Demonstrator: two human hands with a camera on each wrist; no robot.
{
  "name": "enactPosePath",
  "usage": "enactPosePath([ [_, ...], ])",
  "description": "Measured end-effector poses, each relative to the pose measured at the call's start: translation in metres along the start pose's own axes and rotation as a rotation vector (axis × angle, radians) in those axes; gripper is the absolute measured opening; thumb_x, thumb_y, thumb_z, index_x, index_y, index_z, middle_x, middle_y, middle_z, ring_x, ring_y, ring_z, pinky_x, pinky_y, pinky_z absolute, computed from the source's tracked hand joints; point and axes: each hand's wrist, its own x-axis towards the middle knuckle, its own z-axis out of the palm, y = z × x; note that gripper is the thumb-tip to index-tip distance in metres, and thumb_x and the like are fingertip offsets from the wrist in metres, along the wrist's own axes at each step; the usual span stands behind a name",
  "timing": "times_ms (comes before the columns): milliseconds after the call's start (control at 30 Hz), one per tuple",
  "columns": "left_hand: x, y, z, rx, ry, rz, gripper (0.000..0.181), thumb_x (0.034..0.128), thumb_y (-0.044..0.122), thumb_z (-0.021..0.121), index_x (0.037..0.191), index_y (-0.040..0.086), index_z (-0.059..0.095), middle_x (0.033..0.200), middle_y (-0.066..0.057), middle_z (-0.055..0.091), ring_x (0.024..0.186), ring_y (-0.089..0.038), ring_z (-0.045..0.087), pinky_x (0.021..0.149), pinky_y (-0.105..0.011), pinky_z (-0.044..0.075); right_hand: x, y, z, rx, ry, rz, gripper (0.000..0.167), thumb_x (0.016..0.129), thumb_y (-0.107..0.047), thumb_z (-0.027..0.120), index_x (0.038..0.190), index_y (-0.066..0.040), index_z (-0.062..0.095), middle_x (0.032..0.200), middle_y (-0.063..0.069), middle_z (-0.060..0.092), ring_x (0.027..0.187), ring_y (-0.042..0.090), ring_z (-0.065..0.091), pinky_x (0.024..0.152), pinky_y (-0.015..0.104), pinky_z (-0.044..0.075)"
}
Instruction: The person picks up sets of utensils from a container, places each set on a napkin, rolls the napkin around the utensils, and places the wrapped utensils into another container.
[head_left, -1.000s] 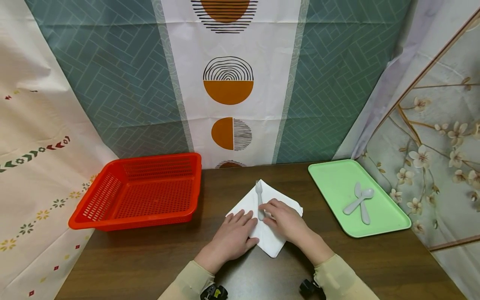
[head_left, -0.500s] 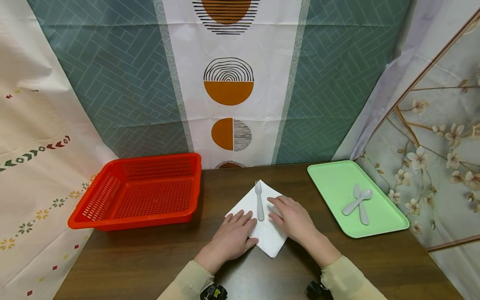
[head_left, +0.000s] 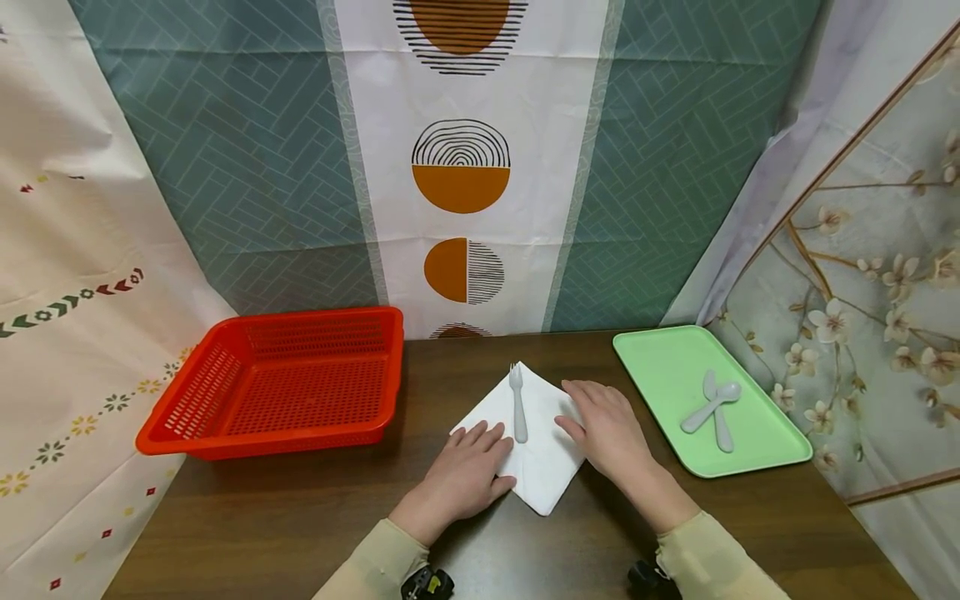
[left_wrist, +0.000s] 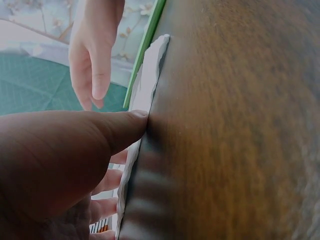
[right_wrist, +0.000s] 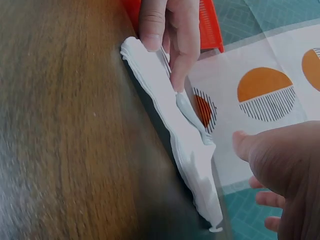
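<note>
1 napkin is pressed under the left hand's straight fingers, 1 fork beside them. The relaxed right hand is unfilled.

The head view looks forward and down over the tabletop; both wrist views, turned sideways, skim it close up, sharing the folded white napkin.
</note>
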Motion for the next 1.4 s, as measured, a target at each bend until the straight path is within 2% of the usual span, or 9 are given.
enactPosePath([
  [200,0.000,-0.002,0.004,0.013,0.051,0.030,0.059,0.1066,0.046,0.071,0.155,0.014,0.063,0.166,-0.011,0.054,0.155,-0.040,0.045,0.125,-0.062,0.036,-0.002,0.010,-0.008,-0.018,-0.006,0.025,0.061,0.100,-0.029,0.084,0.150,0.002,0.063,0.147,0.024,0.066,0.140,0.045,0.058,0.120,0.064,0.041],
  [567,-0.003,0.003,-0.006,0.012,0.015,0.008,0.059,0.1063,0.045,0.072,0.156,0.014,0.063,0.167,-0.010,0.053,0.156,-0.038,0.044,0.126,-0.060,0.036,-0.009,0.033,-0.024,-0.031,0.002,0.069,0.063,0.103,-0.028,0.081,0.152,0.006,0.060,0.151,0.028,0.062,0.142,0.049,0.056,0.118,0.065,0.042],
  [800,0.000,-0.001,0.000,0.002,0.021,0.014,0.059,0.1069,0.045,0.071,0.157,0.014,0.062,0.168,-0.010,0.052,0.157,-0.039,0.043,0.127,-0.061,0.034,-0.015,0.050,-0.033,-0.052,0.018,0.090,0.062,0.103,-0.028,0.080,0.151,0.006,0.060,0.149,0.030,0.062,0.140,0.050,0.056,0.116,0.066,0.044],
  [967,-0.002,0.002,-0.005,0.002,0.013,0.009,0.059,0.1066,0.045,0.071,0.156,0.014,0.062,0.167,-0.010,0.052,0.157,-0.038,0.044,0.127,-0.060,0.034,-0.020,0.062,-0.038,-0.071,0.023,0.116,0.060,0.103,-0.027,0.080,0.149,0.007,0.062,0.146,0.032,0.062,0.138,0.051,0.057,0.114,0.067,0.045],
  [1200,-0.004,0.003,-0.005,0.011,0.011,0.008,0.060,0.1061,0.045,0.072,0.157,0.015,0.062,0.168,-0.009,0.052,0.157,-0.037,0.044,0.127,-0.060,0.035,-0.025,0.077,-0.046,-0.093,0.004,0.164,0.058,0.103,-0.027,0.080,0.147,0.007,0.063,0.144,0.034,0.063,0.137,0.052,0.057,0.114,0.067,0.045],
  [1400,-0.003,0.002,-0.005,0.001,0.015,0.015,0.060,0.1067,0.045,0.071,0.156,0.013,0.062,0.168,-0.011,0.052,0.157,-0.039,0.044,0.126,-0.061,0.035,-0.031,0.091,-0.052,-0.113,0.009,0.191,0.056,0.103,-0.027,0.079,0.144,0.009,0.064,0.140,0.034,0.065,0.131,0.054,0.060,0.109,0.068,0.048],
])
